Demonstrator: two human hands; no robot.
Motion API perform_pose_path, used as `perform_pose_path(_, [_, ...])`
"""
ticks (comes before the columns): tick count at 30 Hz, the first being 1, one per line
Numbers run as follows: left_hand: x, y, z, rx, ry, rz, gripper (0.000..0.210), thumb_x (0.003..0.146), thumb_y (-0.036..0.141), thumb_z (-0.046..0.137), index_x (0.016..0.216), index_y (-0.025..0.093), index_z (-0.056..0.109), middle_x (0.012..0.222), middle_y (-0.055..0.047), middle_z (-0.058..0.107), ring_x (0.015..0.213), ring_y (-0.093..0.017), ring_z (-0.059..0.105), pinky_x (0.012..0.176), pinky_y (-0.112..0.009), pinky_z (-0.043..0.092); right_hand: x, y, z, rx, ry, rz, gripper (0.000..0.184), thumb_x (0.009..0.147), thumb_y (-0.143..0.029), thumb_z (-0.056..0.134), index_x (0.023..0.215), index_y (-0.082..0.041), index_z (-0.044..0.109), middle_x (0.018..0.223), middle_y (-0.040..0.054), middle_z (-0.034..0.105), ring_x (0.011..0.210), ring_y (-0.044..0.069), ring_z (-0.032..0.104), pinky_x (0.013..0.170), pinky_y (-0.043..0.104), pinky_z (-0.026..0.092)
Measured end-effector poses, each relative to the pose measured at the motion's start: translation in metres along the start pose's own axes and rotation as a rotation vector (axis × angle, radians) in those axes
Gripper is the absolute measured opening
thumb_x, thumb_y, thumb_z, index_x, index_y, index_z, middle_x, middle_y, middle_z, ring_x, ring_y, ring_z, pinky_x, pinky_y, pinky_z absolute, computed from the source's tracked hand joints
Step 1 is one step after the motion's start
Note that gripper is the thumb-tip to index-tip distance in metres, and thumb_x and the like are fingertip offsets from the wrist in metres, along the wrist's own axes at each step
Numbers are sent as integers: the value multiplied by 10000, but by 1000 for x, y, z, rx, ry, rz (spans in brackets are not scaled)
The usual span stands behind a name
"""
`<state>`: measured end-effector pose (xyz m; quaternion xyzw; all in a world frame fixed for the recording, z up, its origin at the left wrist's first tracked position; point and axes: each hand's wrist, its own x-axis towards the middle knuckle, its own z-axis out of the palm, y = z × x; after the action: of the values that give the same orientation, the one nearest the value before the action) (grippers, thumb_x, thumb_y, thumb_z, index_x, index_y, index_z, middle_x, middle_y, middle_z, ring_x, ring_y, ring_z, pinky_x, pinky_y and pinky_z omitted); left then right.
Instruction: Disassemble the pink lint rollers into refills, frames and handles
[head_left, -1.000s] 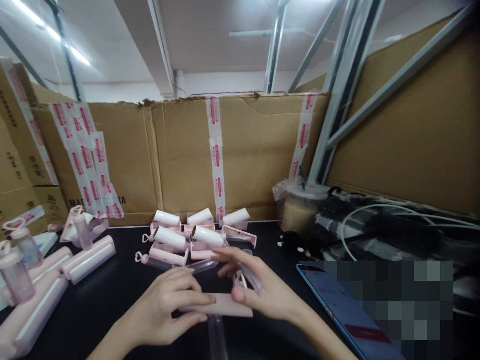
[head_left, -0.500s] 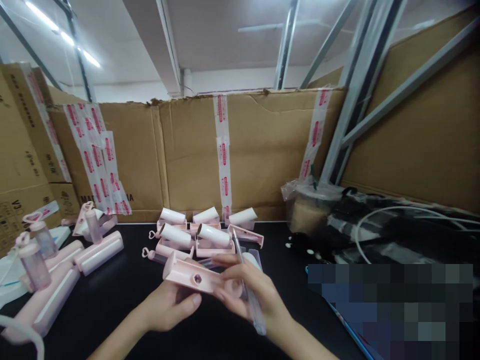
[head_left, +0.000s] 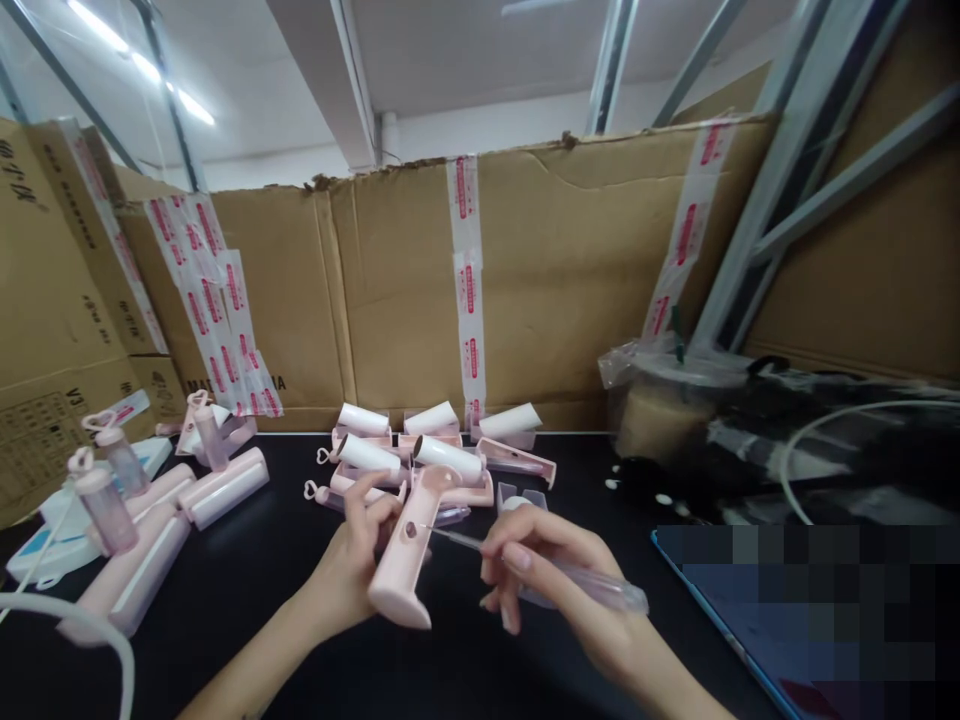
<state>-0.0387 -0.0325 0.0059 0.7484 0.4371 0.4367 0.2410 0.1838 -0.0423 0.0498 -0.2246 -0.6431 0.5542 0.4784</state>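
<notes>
My left hand (head_left: 349, 560) grips a pink half-round plastic housing (head_left: 409, 555), its hollow side toward me, tilted, with a small hole midway along it. My right hand (head_left: 570, 570) holds a slim tool (head_left: 615, 588) with a see-through handle. The tool's thin shaft (head_left: 457, 538) points left, its tip close to the housing's hole; whether it touches cannot be made out. Beneath the right fingers a pale translucent piece shows, partly hidden. Just behind my hands lie several pink housings (head_left: 517, 462) with white rolls (head_left: 450, 458) on them.
On the left stand assembled pink rollers (head_left: 135, 575) with upright heart-topped handles, near a white device (head_left: 56, 545) and a white cable (head_left: 124, 640). A drink cup (head_left: 667, 410), black bundled items and a blue-edged flat object (head_left: 720, 620) are to the right. Cardboard (head_left: 390, 290) walls the back.
The housing has swung from nearly level to steeply upright in my left hand. My right hand has moved off it to the right, turning the tool's shaft toward the hole. The view has shifted slightly.
</notes>
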Motion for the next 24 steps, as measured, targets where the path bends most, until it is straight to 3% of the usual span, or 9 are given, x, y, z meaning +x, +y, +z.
perform_pose_path(3, [0, 10, -11, -62, -223, 79, 1151, 658, 325, 722, 1408, 189, -140, 1364, -195, 369, 1141, -289, 495, 975, -427, 381, 3, 1, -1, -42, 15, 34, 178, 795, -313, 623, 744, -143, 619, 652, -19, 535, 427, 88, 568, 568, 309, 572])
perform_pose_path(4, [0, 12, -13, -75, -261, 84, 1133, 668, 304, 713, 1417, 186, -129, 1408, -198, 308, 1224, -312, 415, 1022, -446, 325, 4, 0, -1, -40, 15, 38, 182, 792, -314, 623, 731, -143, 614, 643, -26, 521, 415, 86, 561, 557, 308, 573])
perform_pose_path(6, [1, 12, -14, -101, -265, 39, 903, 779, 261, 599, 1440, 193, -12, 1439, -181, 276, 1308, -304, 309, 1071, -447, 245, 5, -1, -1, -49, 21, 36, 193, 795, -327, 612, 722, -148, 604, 631, -33, 505, 413, 92, 563, 550, 308, 575])
perform_pose_path(9, [3, 10, -10, -210, -222, -59, 703, 863, 196, 462, 1441, 217, 63, 1295, -156, 483, 1205, -247, 459, 1040, -419, 305, 6, -1, -2, -110, 51, 21, 258, 819, -385, 570, 715, -150, 595, 626, -31, 496, 432, 100, 573, 555, 297, 571])
perform_pose_path(11, [3, 9, -7, -305, -221, -97, 779, 840, 192, 511, 1438, 220, 12, 1153, -130, 582, 1072, -225, 556, 984, -404, 375, 6, 0, -2, -140, 65, 15, 336, 845, -444, 513, 709, -147, 595, 624, -27, 494, 428, 95, 565, 551, 290, 564])
perform_pose_path(13, [3, 10, -8, -351, -218, -111, 834, 817, 226, 557, 1435, 222, -4, 1154, -125, 575, 1061, -230, 552, 964, -402, 393, 6, 1, -2, -143, 59, 16, 396, 860, -487, 467, 714, -143, 597, 635, -18, 508, 422, 93, 562, 515, 271, 546])
perform_pose_path(18, [-2, 17, -19, -423, -383, -18, 636, 814, 501, 503, 1327, 145, 380, 1217, -133, 517, 1138, -301, 477, 970, -423, 384, 5, 1, 0, -142, 52, -18, 403, 864, -484, 468, 706, -137, 598, 622, -5, 534, 424, 102, 565, 431, 216, 460])
perform_pose_path(21, [-4, 22, -21, -303, -341, -51, 490, 836, 514, 469, 1138, 137, 548, 1093, -116, 586, 1020, -276, 545, 888, -375, 442, 3, 3, -1, -127, 57, -59, 412, 879, -467, 453, 692, -134, 608, 598, -2, 539, 412, 102, 555, 437, 223, 447])
perform_pose_path(24, [-6, 24, -19, -187, -297, -61, 452, 832, 516, 481, 1061, 139, 581, 1014, -110, 609, 925, -258, 576, 816, -346, 471, 2, 8, -3, -95, 38, -86, 420, 890, -456, 438, 682, -134, 608, 589, 2, 543, 397, 101, 545, 419, 222, 430])
